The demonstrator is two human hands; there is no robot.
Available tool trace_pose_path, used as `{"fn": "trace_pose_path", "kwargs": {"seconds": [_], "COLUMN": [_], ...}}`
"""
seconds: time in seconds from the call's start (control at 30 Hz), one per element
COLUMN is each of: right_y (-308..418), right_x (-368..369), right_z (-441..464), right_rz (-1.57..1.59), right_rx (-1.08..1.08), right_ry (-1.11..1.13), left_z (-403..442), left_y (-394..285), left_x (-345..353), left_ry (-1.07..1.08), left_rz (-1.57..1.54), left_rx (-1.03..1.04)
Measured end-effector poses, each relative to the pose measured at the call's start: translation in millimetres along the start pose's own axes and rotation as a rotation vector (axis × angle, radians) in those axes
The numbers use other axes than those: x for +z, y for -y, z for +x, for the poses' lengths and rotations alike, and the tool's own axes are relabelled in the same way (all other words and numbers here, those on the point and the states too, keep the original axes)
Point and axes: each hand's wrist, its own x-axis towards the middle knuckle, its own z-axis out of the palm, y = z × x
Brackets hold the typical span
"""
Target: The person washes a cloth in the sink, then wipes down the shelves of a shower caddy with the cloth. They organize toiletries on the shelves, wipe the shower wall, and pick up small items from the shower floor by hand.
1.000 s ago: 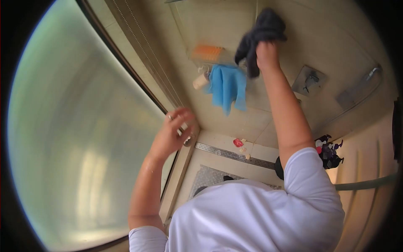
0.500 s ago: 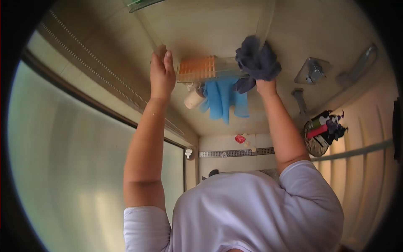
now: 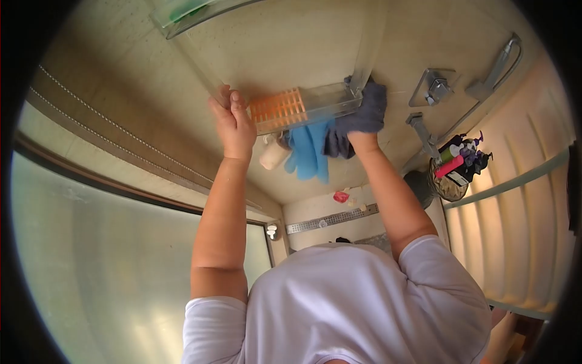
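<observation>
My left hand (image 3: pixel 235 127) is closed around the left side of a clear plastic hanging shelf (image 3: pixel 330 103), the thumb pointing up. An orange slatted tray (image 3: pixel 277 107) sits in the left part of that shelf. My right hand (image 3: pixel 364 141) presses a dark grey cloth (image 3: pixel 368 110) around the shelf's right end; the cloth hides most of its fingers. Blue gloves or cloths (image 3: pixel 308 151) hang below the shelf, beside a pale cup-like item (image 3: pixel 274 153).
A shower mixer (image 3: pixel 438 90) and a hand shower (image 3: pixel 494 73) are on the wall at right. Below them stands a basket (image 3: pixel 450 189) with several pump bottles. Frosted glass (image 3: pixel 109 255) fills the left. An upper shelf tier (image 3: pixel 209 17) holds something green.
My right hand has moved the grey cloth lower, from in front of the shelf's right side to around its end. The left hand stays on the left side. The view has shifted slightly.
</observation>
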Motion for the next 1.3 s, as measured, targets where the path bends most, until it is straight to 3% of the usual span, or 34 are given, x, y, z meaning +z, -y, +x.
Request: {"fn": "trace_pose_path", "kwargs": {"seconds": [0.07,0.17,0.37,0.57,0.7,0.8,0.9,1.0,1.17,1.23,1.3], "right_y": [-15,-34,-36,-56,-52,-12,-10,-45,54,76,56], "right_x": [9,27,27,43,28,-11,-22,-28,-75,-50,-15], "right_z": [-2,-24,-11,-38,-41,-16,-5,-5,57,47,8], "right_rz": [0.062,-0.159,-0.336,-0.192,-0.195,-0.336,-0.667,-0.181,0.015,-0.433,-0.062], "right_rx": [-0.115,-0.098,0.137,-0.058,-0.113,-0.139,-0.122,-0.026,-0.192,-0.356,-0.51], "right_ry": [-0.041,0.072,0.298,0.207,0.255,0.399,0.477,0.235,0.055,0.433,0.182], "left_z": [1,4,3,5,2,3,4,2,1,0,1], "left_y": [-1,4,4,10,3,1,0,8,5,7,12], "left_x": [3,0,1,-1,1,3,0,0,1,1,1], "left_ry": [-0.016,0.0,-0.005,0.006,-0.016,-0.016,-0.01,-0.024,-0.04,-0.05,-0.074], "left_rz": [0.007,-0.029,-0.032,0.0,-0.018,-0.013,0.0,-0.033,-0.091,-0.108,-0.093], "left_rx": [0.009,-0.009,0.032,0.092,-0.003,-0.003,0.023,0.028,-0.017,-0.038,-0.03]}}
